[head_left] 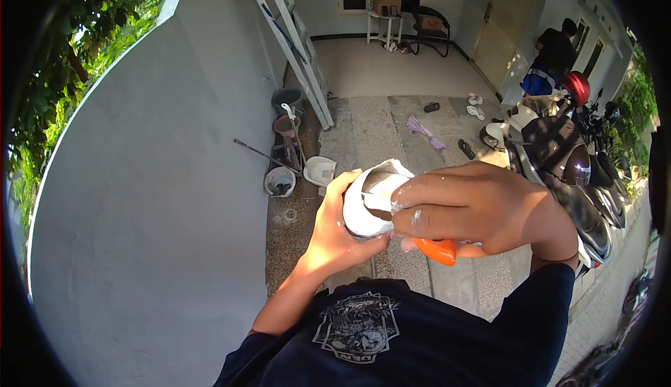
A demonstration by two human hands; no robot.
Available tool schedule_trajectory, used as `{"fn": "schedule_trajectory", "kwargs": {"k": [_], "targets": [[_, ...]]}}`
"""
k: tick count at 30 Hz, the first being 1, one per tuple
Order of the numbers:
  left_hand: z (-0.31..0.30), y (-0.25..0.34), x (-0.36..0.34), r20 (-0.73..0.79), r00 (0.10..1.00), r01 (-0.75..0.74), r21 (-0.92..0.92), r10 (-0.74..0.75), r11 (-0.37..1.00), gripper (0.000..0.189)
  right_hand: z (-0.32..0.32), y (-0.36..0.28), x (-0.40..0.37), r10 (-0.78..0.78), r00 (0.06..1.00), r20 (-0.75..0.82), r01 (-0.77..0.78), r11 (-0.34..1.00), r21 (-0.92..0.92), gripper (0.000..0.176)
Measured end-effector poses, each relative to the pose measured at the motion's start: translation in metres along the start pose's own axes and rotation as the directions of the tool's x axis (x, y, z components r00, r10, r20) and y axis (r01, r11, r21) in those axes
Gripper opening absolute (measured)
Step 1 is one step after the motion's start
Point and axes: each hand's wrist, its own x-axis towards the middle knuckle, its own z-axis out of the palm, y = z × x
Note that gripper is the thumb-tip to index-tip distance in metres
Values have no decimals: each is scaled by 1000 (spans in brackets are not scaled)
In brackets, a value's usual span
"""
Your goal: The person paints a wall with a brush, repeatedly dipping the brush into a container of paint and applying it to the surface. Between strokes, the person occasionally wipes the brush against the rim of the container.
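My left hand [334, 232] is wrapped round a white, open-topped container [358, 213] in front of my chest, its opening tilted up toward the camera. Over the container's right side, my right hand [458, 209] has its fingers curled together, with white smears on them. An orange object [437, 251] shows beneath those fingers, held in the right hand; it looks like a tool handle, but its far end is hidden. What is inside the container is partly covered by the right fingers.
A grey wall [154, 212] runs along the left, with a ladder [293, 44], buckets [280, 182] and a white dustpan [320, 171] beside it. Parked motorbikes [559, 156] and a person [554, 55] are at the right. Sandals [466, 149] and a purple cloth [426, 133] lie on the paving.
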Motion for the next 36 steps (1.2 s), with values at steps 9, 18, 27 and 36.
{"fn": "schedule_trajectory", "kwargs": {"k": [9, 18, 27, 36], "targets": [[10, -3, 8, -40, 999, -29, 6, 29, 1000, 86, 17, 12, -17, -84, 992, -93, 69, 985, -159, 35], [8, -9, 13, -59, 996, -73, -15, 72, 997, 90, 13, 0, -34, -125, 974, -188, 56, 939, -338, 29], [16, -15, 13, -24, 996, -93, -63, 92, 994, 87, 25, 14, -28, -166, 949, -268, 75, 944, -320, 21], [3, -17, 19, -34, 994, -109, -119, 106, 987, 88, 29, 15, -33, -349, 896, -275, 225, 890, -396, 21]]}}
